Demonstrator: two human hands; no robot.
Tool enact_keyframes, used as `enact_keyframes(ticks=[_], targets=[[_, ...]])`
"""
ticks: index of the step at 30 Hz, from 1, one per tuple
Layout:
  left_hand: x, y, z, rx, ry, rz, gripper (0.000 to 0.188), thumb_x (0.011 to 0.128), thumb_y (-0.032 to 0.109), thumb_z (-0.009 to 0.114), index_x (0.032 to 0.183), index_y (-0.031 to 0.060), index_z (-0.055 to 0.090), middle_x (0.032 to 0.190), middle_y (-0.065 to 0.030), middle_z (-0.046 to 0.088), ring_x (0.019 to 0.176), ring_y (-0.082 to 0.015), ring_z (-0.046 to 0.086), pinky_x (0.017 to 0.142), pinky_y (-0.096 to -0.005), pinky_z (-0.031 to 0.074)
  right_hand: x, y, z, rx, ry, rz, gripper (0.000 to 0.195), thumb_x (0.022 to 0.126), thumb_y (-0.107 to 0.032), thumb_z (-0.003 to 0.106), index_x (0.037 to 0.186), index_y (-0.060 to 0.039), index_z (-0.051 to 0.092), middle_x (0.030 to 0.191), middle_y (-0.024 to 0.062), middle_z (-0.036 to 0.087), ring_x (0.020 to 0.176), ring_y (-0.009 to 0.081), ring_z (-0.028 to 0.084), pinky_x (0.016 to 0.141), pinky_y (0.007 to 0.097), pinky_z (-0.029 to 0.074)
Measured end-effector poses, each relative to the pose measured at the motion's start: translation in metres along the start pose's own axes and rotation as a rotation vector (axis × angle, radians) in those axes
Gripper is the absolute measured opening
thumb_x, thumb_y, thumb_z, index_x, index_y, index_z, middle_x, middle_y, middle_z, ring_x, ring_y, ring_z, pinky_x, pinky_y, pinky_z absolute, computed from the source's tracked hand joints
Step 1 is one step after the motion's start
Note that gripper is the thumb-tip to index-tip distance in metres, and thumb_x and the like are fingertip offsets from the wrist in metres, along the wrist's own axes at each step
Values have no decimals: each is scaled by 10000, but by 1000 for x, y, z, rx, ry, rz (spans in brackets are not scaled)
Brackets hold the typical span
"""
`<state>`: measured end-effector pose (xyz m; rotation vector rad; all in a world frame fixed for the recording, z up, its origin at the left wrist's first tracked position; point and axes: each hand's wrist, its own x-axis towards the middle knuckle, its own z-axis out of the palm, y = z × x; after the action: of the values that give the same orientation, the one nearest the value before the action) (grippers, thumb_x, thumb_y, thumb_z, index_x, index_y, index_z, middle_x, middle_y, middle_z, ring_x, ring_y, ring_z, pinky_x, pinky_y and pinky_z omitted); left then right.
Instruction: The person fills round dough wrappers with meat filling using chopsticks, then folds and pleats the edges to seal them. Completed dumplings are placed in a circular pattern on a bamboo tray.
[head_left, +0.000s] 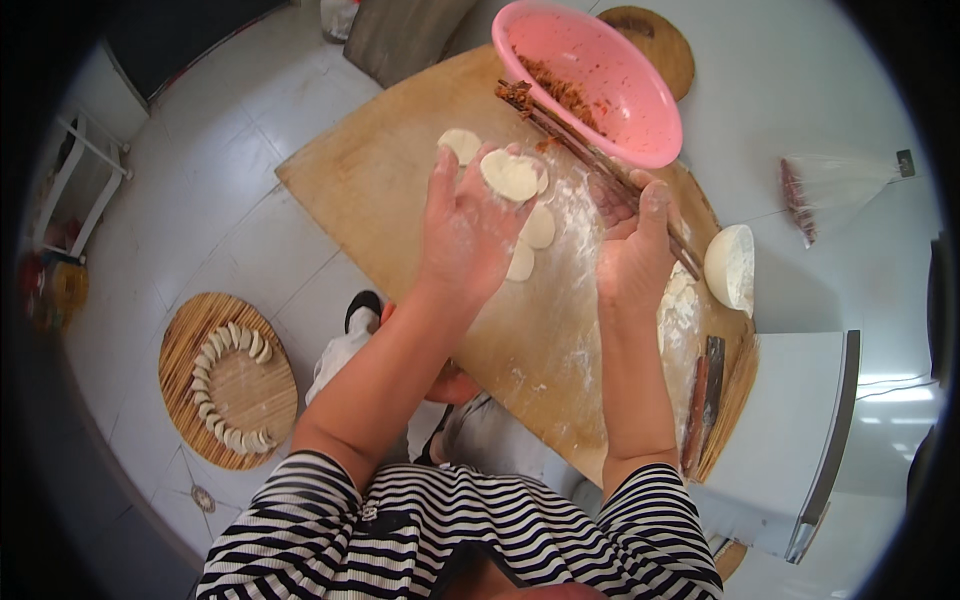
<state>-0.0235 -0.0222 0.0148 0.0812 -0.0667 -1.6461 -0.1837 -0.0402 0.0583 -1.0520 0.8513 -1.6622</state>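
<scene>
A round dough wrapper (509, 175) lies on the fingers of my left hand (472, 217), palm up above the wooden board (375, 172). My right hand (637, 240) grips a pair of wooden chopsticks (592, 154); their far tips carry a clump of reddish-brown filling (516, 96). Just beyond the chopsticks, a pink plastic bowl (630, 97) tilts and holds more of that filling (562, 94). Several more wrappers lie on the board, one beyond my left fingers (460, 144) and others to the right of my left hand (537, 226). Loose flour dusts the board.
A white bowl with flour (730, 270) stands at the board's right edge, near two short sticks (705, 405) and a straw brush or mat (735, 405). Down left, a round woven tray (180, 352) bears a curved row of dumplings (202, 390). A plastic bag (832, 187) lies at the right.
</scene>
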Motion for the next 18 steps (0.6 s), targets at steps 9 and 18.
enact_keyframes(ticks=[9, 18], targets=[[-4, 2, 12, 9, -128, 18, 831, 966, 658, 313, 1442, -22, 294, 1365, -148, 484, 1329, -294, 421, 1171, -427, 271, -52, 34, 3, -18, -6, -29, 249, 992, -231, 587, 1069, 6, 605, 1161, 180, 648, 1064, 289, 638, 949, 437, 501], [-7, 6, 12, -63, -94, 27, 813, 955, 643, 390, 1386, -45, 344, 1327, -190, 493, 1340, -346, 407, 1172, -448, 279, -64, 31, 0, -71, -4, -68, 264, 978, -236, 612, 1074, 10, 606, 1177, 194, 640, 1081, 312, 635, 955, 455, 508]])
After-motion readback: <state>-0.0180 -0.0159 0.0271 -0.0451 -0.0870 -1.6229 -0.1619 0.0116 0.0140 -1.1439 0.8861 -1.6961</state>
